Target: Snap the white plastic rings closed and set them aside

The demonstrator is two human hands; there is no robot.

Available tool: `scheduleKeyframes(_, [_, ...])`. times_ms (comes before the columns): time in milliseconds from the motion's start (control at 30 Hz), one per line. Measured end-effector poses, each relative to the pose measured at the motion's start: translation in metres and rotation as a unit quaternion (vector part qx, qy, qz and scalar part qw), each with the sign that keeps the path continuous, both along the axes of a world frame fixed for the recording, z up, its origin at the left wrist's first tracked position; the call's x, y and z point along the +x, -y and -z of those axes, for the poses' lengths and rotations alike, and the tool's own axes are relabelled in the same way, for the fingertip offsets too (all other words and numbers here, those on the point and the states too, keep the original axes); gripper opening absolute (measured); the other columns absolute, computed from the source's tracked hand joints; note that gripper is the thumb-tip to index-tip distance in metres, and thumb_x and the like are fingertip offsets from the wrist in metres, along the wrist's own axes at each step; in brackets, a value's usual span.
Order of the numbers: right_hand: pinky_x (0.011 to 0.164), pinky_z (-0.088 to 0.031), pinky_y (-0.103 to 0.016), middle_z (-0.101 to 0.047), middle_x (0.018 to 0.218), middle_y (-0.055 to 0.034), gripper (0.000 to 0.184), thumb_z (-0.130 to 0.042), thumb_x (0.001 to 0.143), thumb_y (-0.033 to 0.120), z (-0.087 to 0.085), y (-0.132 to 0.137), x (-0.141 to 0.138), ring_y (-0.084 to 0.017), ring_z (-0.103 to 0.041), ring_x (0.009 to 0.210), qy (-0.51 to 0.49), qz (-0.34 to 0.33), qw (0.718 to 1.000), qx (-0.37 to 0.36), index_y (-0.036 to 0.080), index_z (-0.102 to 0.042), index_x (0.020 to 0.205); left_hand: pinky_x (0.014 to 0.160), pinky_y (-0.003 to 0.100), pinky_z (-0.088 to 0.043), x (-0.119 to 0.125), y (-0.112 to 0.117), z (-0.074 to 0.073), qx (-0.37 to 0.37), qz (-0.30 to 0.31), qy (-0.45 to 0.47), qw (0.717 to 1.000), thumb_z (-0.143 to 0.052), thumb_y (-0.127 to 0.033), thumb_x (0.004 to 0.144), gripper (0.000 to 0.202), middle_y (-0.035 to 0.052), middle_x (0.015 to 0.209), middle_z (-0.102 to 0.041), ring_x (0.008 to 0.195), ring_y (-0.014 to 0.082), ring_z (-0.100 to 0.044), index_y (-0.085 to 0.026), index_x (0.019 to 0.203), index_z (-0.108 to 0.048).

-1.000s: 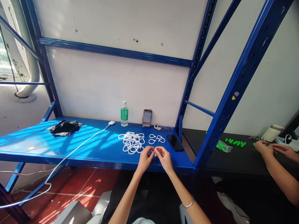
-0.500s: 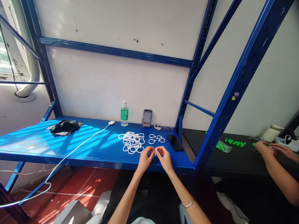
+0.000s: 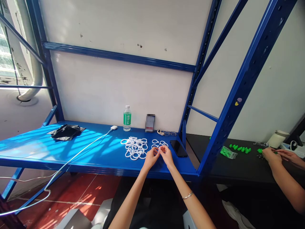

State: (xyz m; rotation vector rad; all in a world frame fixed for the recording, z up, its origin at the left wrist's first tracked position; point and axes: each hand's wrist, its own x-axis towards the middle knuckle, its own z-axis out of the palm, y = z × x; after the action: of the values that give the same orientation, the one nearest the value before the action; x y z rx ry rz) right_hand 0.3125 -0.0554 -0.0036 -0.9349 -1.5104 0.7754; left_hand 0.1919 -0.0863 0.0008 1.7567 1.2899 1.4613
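Note:
Several white rings with small tabs lie in a tangled pile (image 3: 134, 147) on the blue shelf. A smaller group of white rings (image 3: 162, 142) lies right of the pile, just beyond my fingers. My left hand (image 3: 151, 158) is closed in a pinch at the shelf's front part. Opposite it, my right hand (image 3: 166, 155) pinches too, its fingertips almost meeting the left ones. Between them shows a small white piece (image 3: 159, 150), mostly covered by the fingers. Its colour matches the rings, but its full shape is hidden.
Behind stand a water bottle (image 3: 127, 119) and a blurred upright box (image 3: 150, 123). A black phone (image 3: 178, 148) and glasses (image 3: 169, 133) lie at right, a black bag (image 3: 66, 132) and white cable (image 3: 88, 143) at left. Beyond the post (image 3: 228, 92), another person's hands (image 3: 273, 156) work near green pieces (image 3: 241, 149).
Both my hands have moved slightly forward, nearer the small group of rings, and now partly cover it. The fingertips stay together. The camera view has shifted a little.

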Motion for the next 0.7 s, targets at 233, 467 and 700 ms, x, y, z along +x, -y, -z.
scheduleKeyframes(233, [0.071,-0.052,-0.034,-0.066,0.085,-0.0068,0.032,-0.064,0.073,0.049,0.005,0.005,0.002,-0.022,-0.064,0.080,-0.015,0.015,1.000,-0.004,0.019,-0.059,0.083,0.055,0.023,-0.042,0.005,-0.008,0.007,0.003,0.018,0.034,0.999,-0.051,-0.033,0.079,0.018,-0.0006,0.060,-0.062,0.056,0.0152,-0.060,-0.018,0.085,-0.059])
scheduleKeyframes(467, [0.069,-0.052,-0.034,-0.066,0.084,-0.0065,0.031,-0.062,0.075,0.049,0.002,0.012,0.003,-0.023,-0.063,0.078,0.000,0.028,1.000,-0.007,0.019,-0.059,0.083,0.061,0.026,-0.048,-0.002,-0.005,0.005,-0.010,0.045,0.074,0.996,-0.056,-0.042,0.078,0.027,0.0031,0.066,-0.065,0.062,0.0178,-0.062,-0.016,0.079,-0.061])
scheduleKeyframes(700, [0.071,-0.050,-0.033,-0.065,0.089,-0.0074,0.032,-0.060,0.075,0.050,0.002,0.013,0.006,-0.022,-0.061,0.080,0.001,0.059,0.998,0.010,0.019,-0.063,0.081,0.059,0.026,-0.047,-0.004,-0.004,0.004,-0.011,0.042,0.074,0.996,-0.053,-0.046,0.080,0.033,0.0026,0.063,-0.063,0.057,0.0159,-0.058,-0.015,0.085,-0.063])
